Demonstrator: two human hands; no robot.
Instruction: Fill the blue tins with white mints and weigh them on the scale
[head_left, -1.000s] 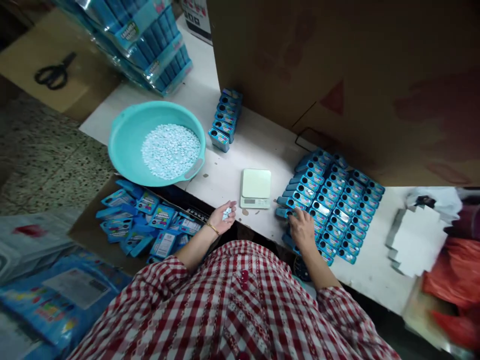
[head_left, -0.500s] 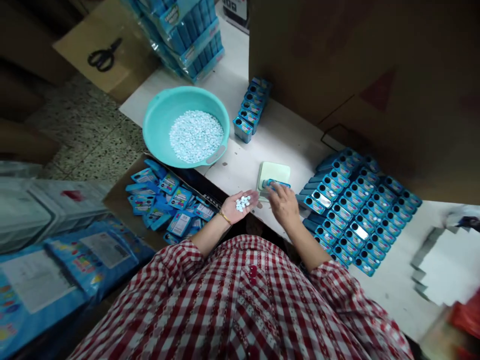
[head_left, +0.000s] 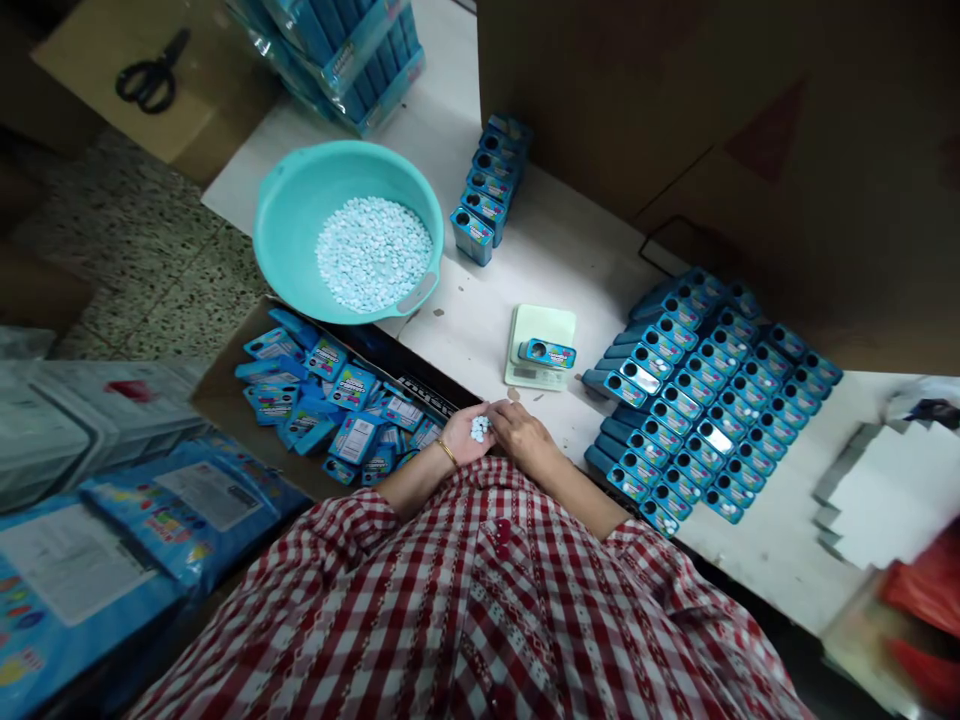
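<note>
My left hand (head_left: 463, 437) lies cupped, palm up, with a small heap of white tablets (head_left: 480, 429) in it. Over its fingertips bends my right hand (head_left: 523, 437), fingers curled together at the edge of the heap; whether a tablet is between them is hidden. Just beyond my hands, a small pale green scale (head_left: 523, 322) stands on the white table. On it rests a blue dispenser box (head_left: 555, 356) with a dark round hole in its top, touched by neither hand. To the left, a turquoise basin (head_left: 289, 235) holds many more of these tablets (head_left: 375, 255).
An open carton (head_left: 225, 375) full of blue boxes (head_left: 352, 385) is at left. Rows of upright blue boxes (head_left: 690, 400) stand at right, and a short row (head_left: 487, 195) behind. Scissors (head_left: 150, 85) lie on cardboard; a large brown carton (head_left: 637, 120) borders the table.
My right hand has let go of the blue box on the scale and come back to my left palm. The view has shifted slightly.
</note>
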